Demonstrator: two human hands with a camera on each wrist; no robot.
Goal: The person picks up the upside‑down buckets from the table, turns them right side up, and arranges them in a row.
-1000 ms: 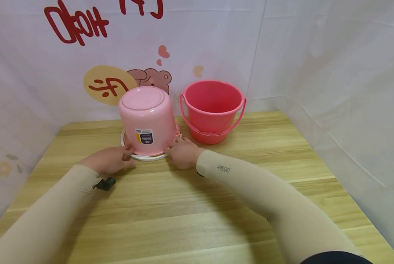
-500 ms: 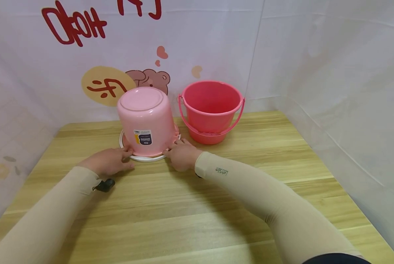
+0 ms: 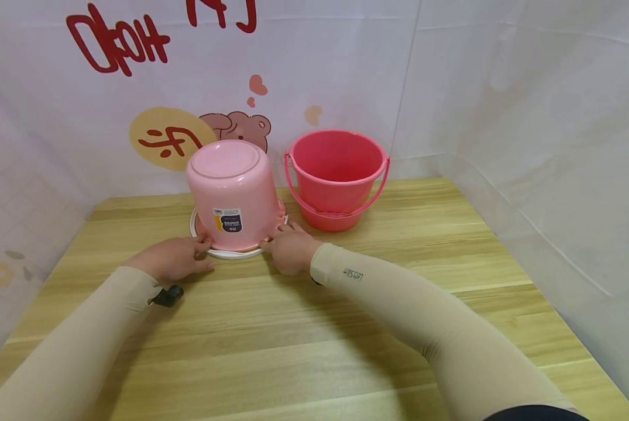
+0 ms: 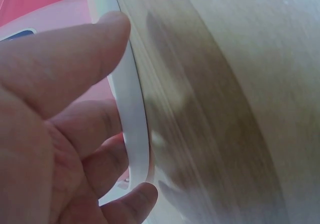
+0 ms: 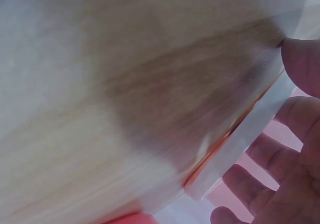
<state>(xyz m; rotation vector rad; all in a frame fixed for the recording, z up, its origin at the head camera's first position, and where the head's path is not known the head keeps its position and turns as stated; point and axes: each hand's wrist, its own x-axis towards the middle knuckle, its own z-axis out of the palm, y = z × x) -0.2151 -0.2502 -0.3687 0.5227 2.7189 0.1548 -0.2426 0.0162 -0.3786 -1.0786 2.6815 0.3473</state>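
A light pink bucket [image 3: 232, 193] stands upside down on the wooden table [image 3: 293, 327], its labelled side facing me. Around its mouth, low at the table, runs a white band [image 3: 235, 255]. At the near left of the rim is my left hand [image 3: 174, 257]; its fingertips touch there, with the thumb spread apart. In the left wrist view the finger ends partly hide behind the white band [image 4: 134, 109]. My right hand [image 3: 291, 248] rests its fingers along the rim's near right side. The right wrist view has its lightly bent fingers [image 5: 265, 154] against the band.
A darker pink bucket [image 3: 340, 175] stands upright just right of the light one, its handle hanging in front. White printed curtains [image 3: 335, 70] close off the back and sides of the table.
The head view has shifted very slightly. Both hands and both buckets stay in the same places.
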